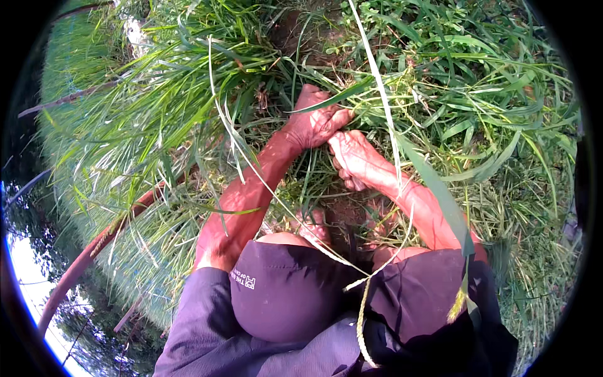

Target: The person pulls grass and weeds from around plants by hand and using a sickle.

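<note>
My left hand [318,120] is curled into a fist low in the grass, its thumb side against a tuft of green grass stems [362,101] that it seems to grip. One broad grass blade [337,98] crosses over the back of this hand. Just below and to the right, my right hand [349,153] is also curled, its knuckles touching or nearly touching the left hand. Whatever lies inside the right fist is hidden. Flattened grass and a patch of bare soil [346,209] show beneath the hands, near my bare feet [314,226].
Dense tall grass [155,108] leans on the left, with a curved brown branch [110,235] in front. Broad-bladed weeds [480,85] grow on the right. Long pale stalks [377,70] hang close before the view. My knees in dark cloth [287,297] are bent below.
</note>
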Demonstrator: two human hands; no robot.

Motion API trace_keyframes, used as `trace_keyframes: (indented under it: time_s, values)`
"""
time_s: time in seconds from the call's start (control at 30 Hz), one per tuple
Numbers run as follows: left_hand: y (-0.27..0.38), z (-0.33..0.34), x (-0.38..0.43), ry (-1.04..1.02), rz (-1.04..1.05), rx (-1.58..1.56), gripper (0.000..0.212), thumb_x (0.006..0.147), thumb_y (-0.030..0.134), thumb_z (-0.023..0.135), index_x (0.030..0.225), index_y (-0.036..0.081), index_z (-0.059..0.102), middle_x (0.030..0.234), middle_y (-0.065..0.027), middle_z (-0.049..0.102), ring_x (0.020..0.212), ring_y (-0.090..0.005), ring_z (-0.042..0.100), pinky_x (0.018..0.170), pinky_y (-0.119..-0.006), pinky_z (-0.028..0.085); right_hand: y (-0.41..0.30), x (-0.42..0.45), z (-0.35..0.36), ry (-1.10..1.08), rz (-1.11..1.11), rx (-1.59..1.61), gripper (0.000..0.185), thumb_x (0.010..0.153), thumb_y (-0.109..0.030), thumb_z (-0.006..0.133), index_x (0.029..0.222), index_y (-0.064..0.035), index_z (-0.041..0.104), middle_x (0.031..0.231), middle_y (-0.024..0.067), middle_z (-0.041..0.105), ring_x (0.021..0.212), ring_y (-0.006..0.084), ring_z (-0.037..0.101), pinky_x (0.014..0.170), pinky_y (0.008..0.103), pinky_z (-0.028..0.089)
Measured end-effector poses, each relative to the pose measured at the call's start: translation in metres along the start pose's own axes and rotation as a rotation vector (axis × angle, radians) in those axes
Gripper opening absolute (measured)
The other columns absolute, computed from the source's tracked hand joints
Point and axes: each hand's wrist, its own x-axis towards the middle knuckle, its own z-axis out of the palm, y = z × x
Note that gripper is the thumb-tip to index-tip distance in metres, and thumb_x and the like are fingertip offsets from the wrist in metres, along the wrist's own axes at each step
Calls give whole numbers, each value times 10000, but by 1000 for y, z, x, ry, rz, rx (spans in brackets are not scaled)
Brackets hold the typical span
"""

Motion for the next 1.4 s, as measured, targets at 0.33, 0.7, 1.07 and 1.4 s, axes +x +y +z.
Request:
trace_keyframes:
  time_s: [0.33,0.7,1.07,1.4]
  values:
    - [57,28,-11,59,178,139,282,929,311,487,793,110,630,693,-96,540,719,-290,510,752,-413,383,11,-65,-14,152,258,-111,321,961,-391,453,761,-140,438,585,-37,414,444,93,451,352,260,370]
    - [-62,-97,13,33,-139,1125,790,778,479,626,1371,22,375,1430,-196,379,1316,-353,370,1065,-509,283,17,-44,-11,341,213,337,283,949,-387,524,907,-107,522,561,-16,488,395,97,472,326,268,395]
    - [-46,-117,-17,4,-783,680,532,768,489,679,946,-9,620,850,-205,664,843,-351,654,760,-434,504,-47,21,3,299,176,-175,362,956,-471,428,848,-130,484,559,4,497,368,133,453,342,266,366]
    - [-65,-82,-48,236,-700,554,316,846,325,595,814,13,557,748,-212,630,726,-417,622,668,-517,492,-16,21,-9,200,69,-315,438,946,-521,386,811,-120,502,498,5,469,313,120,445,291,249,368]
